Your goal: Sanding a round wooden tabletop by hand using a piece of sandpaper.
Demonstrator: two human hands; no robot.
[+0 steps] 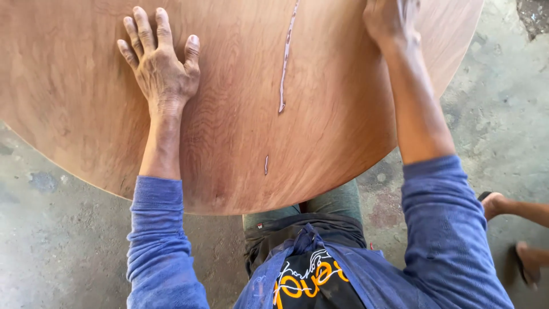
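A large round wooden tabletop (240, 143) with reddish grain fills the upper part of the head view. A pale filled crack (285, 63) runs down its middle, with a short second streak (266, 165) below it. My left hand (161, 63) lies flat on the wood, palm down, fingers spread, holding nothing. My right hand (390, 20) rests at the top edge of the view on the wood, fingers curled; it is cut off by the frame and blurred, so I cannot see whether it holds anything.
Grey concrete floor (503, 114) surrounds the tabletop. Another person's feet in sandals (514, 229) stand at the right edge. My blue long sleeves and dark apron are at the bottom.
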